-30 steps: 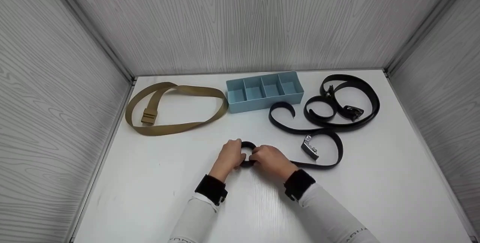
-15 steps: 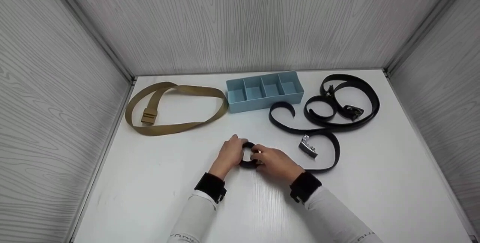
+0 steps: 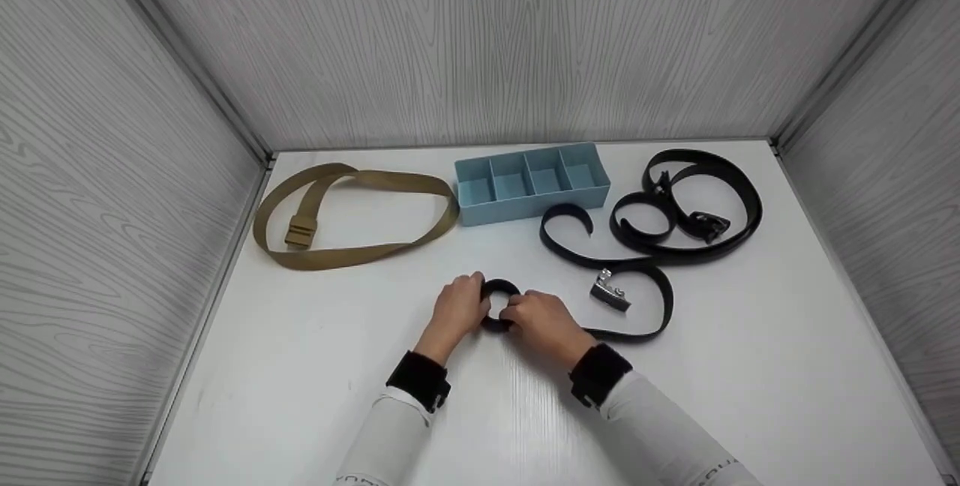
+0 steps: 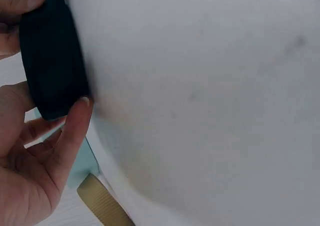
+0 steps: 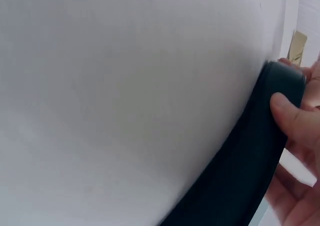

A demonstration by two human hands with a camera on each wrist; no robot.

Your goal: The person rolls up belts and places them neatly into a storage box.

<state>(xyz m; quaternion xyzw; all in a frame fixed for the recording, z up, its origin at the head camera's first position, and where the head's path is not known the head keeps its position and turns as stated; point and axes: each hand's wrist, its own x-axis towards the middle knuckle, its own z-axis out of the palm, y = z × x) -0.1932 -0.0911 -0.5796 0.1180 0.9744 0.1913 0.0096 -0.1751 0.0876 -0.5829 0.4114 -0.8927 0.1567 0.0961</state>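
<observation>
A black belt [image 3: 651, 285] lies on the white table [image 3: 300, 366], and its near end is wound into a small coil [image 3: 498, 291]. My left hand [image 3: 459, 309] grips the coil from the left and my right hand [image 3: 544, 322] grips it from the right. The belt's silver buckle [image 3: 609, 291] sits inside the loose loop to the right. In the left wrist view the fingers [image 4: 70, 136] curl round the black coil [image 4: 50, 60]. The right wrist view shows a thumb [image 5: 295, 117] pressed on the black strap [image 5: 250, 171].
A tan webbing belt [image 3: 352, 216] lies looped at the back left. A light blue tray [image 3: 531, 181] with several compartments stands at the back middle. A second black belt [image 3: 690, 208] is coiled at the back right. Grey panel walls close in three sides.
The coil has been wound further and the loose loop on the right has shrunk, drawing the silver buckle up and leftward. Both hands stayed on the coil.
</observation>
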